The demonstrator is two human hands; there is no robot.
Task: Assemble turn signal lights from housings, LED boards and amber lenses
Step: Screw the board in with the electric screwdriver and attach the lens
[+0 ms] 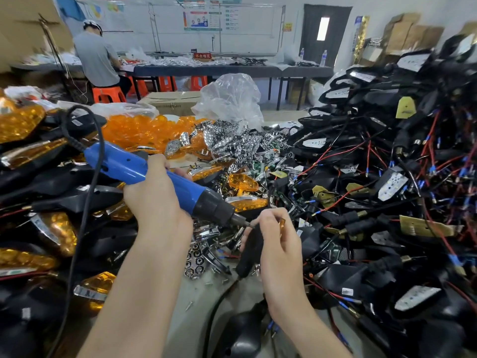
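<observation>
Little writing can be read. A red sign (202,56) on the far table carries pale Chinese characters, too blurred to be sure of. The wall posters (202,20) and the small white labels on the black parts are unreadable.

The left hand (154,195) is wrapped around the blue electric screwdriver (144,171), whose cord loops up and off to the left. The bit points right and down and meets a black housing (251,248). The right hand (280,244) grips this housing near the middle of the scene, just above the worktop (196,321). A sliver of amber lens (282,224) shows at the fingertips.

Open room is tight. The only bare worktop is a narrow strip between the forearms, dotted with loose screws (189,304). Finished lights (25,120) are stacked along the left edge. On the right, a tall heap of wired housings (374,140) holds white LED boards (392,183) and spills red and black leads toward the right hand. Straight ahead lie loose amber lenses (136,130) and chrome reflectors (232,143), with a clear plastic bag (229,96) behind them. Farther off, a person (95,58) sits on an orange stool (108,94).
</observation>
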